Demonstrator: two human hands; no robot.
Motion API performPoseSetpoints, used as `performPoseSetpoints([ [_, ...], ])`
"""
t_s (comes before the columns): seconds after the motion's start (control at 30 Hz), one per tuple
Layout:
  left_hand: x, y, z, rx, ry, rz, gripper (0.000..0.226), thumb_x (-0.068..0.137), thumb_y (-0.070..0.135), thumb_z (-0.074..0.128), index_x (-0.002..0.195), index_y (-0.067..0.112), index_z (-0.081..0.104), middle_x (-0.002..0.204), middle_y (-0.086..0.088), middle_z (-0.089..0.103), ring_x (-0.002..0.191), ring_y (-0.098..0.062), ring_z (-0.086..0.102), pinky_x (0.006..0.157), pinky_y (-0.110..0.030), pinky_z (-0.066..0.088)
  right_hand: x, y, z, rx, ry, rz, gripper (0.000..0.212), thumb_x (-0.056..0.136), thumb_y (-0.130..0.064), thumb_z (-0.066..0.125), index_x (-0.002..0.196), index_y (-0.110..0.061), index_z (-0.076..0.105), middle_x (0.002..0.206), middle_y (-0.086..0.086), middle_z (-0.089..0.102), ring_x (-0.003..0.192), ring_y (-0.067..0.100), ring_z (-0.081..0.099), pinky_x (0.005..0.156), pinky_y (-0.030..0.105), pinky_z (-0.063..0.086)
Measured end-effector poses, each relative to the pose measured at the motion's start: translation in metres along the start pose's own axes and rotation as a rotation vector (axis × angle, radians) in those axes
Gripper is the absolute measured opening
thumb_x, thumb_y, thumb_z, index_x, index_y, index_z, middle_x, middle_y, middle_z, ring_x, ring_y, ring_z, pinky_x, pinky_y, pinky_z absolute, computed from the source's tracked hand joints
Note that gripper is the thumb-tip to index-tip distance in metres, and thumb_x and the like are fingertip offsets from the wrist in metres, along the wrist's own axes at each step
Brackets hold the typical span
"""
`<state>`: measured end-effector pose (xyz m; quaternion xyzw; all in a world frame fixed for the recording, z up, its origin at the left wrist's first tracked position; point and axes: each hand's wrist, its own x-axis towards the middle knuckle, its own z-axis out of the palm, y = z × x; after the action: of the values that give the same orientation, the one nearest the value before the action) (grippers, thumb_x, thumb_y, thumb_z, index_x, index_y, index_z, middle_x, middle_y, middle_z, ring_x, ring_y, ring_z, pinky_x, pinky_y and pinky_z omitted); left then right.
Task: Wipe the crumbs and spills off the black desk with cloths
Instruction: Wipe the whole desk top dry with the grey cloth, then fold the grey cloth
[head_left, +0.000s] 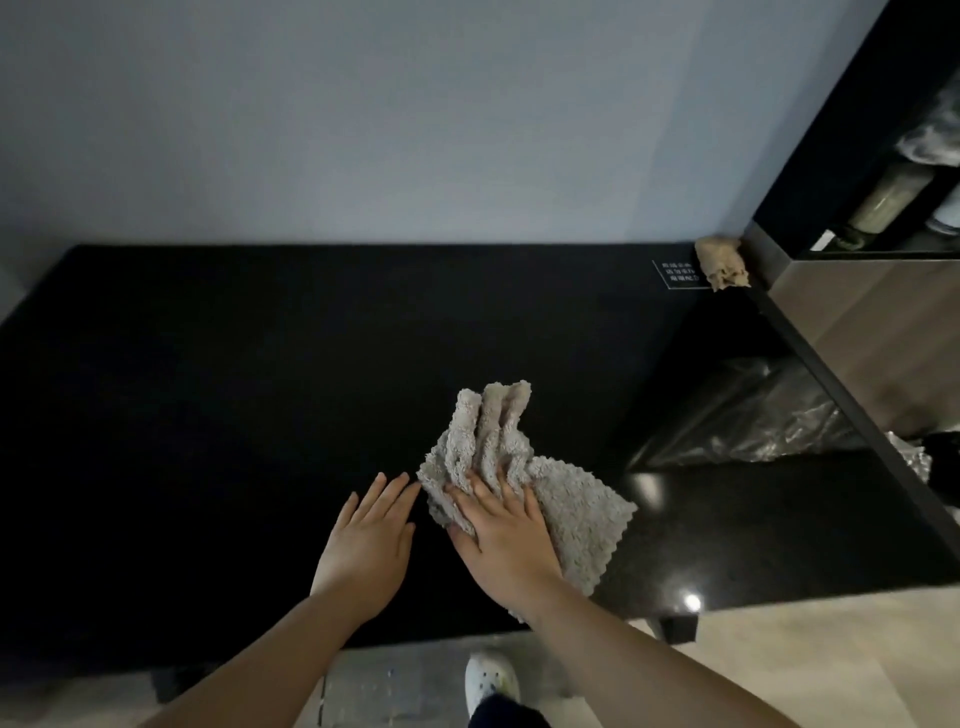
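the grey cloth (571, 499) lies rumpled on the black desk (234, 389), near its front edge. the right hand (506, 545) presses it flat, fingers straight, gripping nothing. just left of the cloth the left hand (363, 545) rests open on the desk. far beyond the cloth, rightward, a bunched tan cloth (722, 267) sits beside an open black cabinet (831, 156); its contents are blurred.

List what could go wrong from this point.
1. Cloth is bunched under the right hand near the front edge of the desk; a pull back may push crumbs onto the floor.
2. Left hand lies bare on the desk and may smear it.
3. No crumbs show on the black top; patches may get missed.
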<state>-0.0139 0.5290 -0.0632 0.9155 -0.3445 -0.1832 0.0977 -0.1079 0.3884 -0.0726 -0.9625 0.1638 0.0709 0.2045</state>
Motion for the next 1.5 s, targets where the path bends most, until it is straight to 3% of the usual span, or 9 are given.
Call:
performPoseSetpoints([
  [0.17,-0.063,-0.025,0.003,-0.496,0.109,-0.086,0.045,0.101,0.018,0.027,0.144,0.030,0.028,0.138,0.020,0.039,0.135,-0.007,0.030,0.116,-0.024,0.010,-0.041,-0.056,0.036,0.044,0.023,-0.132,0.076,0.078,-0.057,-0.003,0.148,-0.034,0.015,0.157,-0.014,0.001,0.140,0.006,-0.018,0.105,0.030,-0.025],
  [0.3,-0.099,-0.036,0.005,-0.618,0.095,-0.150,0.039,0.101,0.029,0.028,0.138,0.032,0.038,0.125,0.012,0.056,0.121,-0.011,0.049,0.107,-0.037,0.037,-0.073,-0.085,0.051,0.146,-0.041,-0.183,0.051,0.098,-0.046,0.025,0.147,-0.032,0.023,0.156,-0.012,0.014,0.143,0.006,-0.004,0.112,0.028,-0.017],
  [0.5,-0.127,-0.018,0.000,-0.700,0.190,-0.240,0.033,0.100,0.032,0.036,0.128,0.024,0.050,0.086,0.013,0.058,0.072,-0.002,0.053,0.061,-0.018,0.041,-0.117,-0.094,0.033,0.558,-0.034,-0.115,0.026,0.086,-0.031,0.057,0.109,-0.024,0.067,0.108,-0.005,0.066,0.102,0.008,0.058,0.096,0.034,0.044],
  [0.73,-0.107,0.044,-0.027,-1.352,-0.076,-0.399,0.043,0.089,0.038,0.057,0.126,0.019,0.051,0.106,-0.010,0.064,0.091,-0.025,0.064,0.071,-0.039,0.054,-0.138,-0.074,-0.028,0.951,0.204,0.027,0.008,0.095,-0.032,0.049,0.101,-0.037,0.047,0.103,-0.008,0.060,0.096,0.003,0.059,0.087,0.029,0.051],
  [0.83,-0.098,0.084,-0.040,-1.442,-0.127,-0.307,0.045,0.088,0.016,0.059,0.132,0.017,0.047,0.112,-0.016,0.064,0.096,-0.032,0.066,0.081,-0.050,0.055,-0.143,-0.047,-0.057,1.136,0.341,0.097,0.014,0.094,-0.019,0.050,0.102,-0.031,0.049,0.107,-0.006,0.059,0.099,0.007,0.059,0.086,0.029,0.051],
  [1.1,-0.074,0.198,-0.056,-1.154,0.044,-0.127,0.051,0.091,0.008,0.055,0.134,0.032,0.041,0.120,-0.007,0.053,0.101,-0.024,0.059,0.088,-0.046,0.053,-0.189,0.089,-0.120,0.634,0.306,0.062,0.046,0.081,-0.034,0.069,0.122,-0.030,0.049,0.115,-0.015,0.050,0.103,0.000,0.051,0.079,0.013,0.044],
  [1.23,-0.066,0.257,-0.050,-0.852,0.116,0.057,0.054,0.095,0.018,0.051,0.138,0.041,0.029,0.127,-0.001,0.041,0.089,-0.009,0.054,0.070,-0.024,0.050,-0.202,0.157,-0.151,0.037,0.197,-0.006,0.013,0.087,-0.038,0.058,0.089,-0.025,0.058,0.079,-0.008,0.056,0.089,0.014,0.054,0.079,0.029,0.040],
  [1.37,-0.059,0.305,-0.038,-0.297,0.065,0.309,0.051,0.080,0.051,0.064,0.126,0.045,0.045,0.130,0.016,0.020,0.097,-0.001,0.047,0.081,-0.018,0.043,-0.210,0.213,-0.180,0.319,0.294,0.073,0.020,0.088,-0.034,0.056,0.076,-0.018,0.055,0.071,-0.001,0.057,0.073,0.013,0.053,0.072,0.032,0.043],
  [1.5,-0.043,0.334,-0.025,0.083,0.056,0.235,0.044,0.087,0.049,0.054,0.128,0.032,0.051,0.140,0.014,0.028,0.119,-0.011,0.042,0.094,-0.027,0.043,-0.211,0.252,-0.205,0.379,0.292,0.100,0.017,0.088,-0.033,0.060,0.081,-0.018,0.054,0.069,-0.002,0.056,0.064,0.010,0.051,0.061,0.029,0.041],
])
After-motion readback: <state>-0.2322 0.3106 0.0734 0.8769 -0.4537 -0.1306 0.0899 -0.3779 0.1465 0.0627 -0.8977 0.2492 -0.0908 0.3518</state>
